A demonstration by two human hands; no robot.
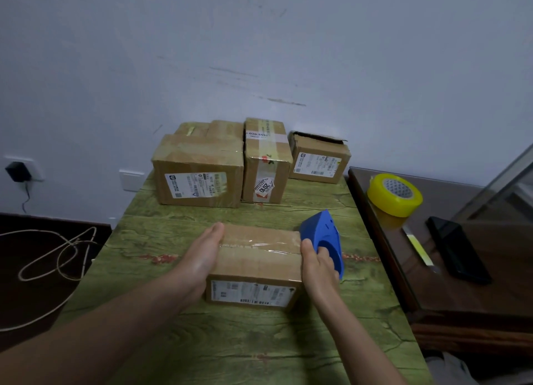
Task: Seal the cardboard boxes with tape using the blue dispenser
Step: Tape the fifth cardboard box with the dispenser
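Your box (253, 269) lies mid-way along the green table (230, 341), with a clear tape strip (259, 245) across its top and the shipping label (252, 294) facing you. Your left hand (202, 258) presses flat, fingers straight, against its left side. Your right hand (317, 263) grips the blue dispenser (326, 237) at the box's right end, apparently touching it. Further boxes (199, 171) stand against the wall (259, 53). A yellow tape roll (395, 194) sits on the side table (450, 295).
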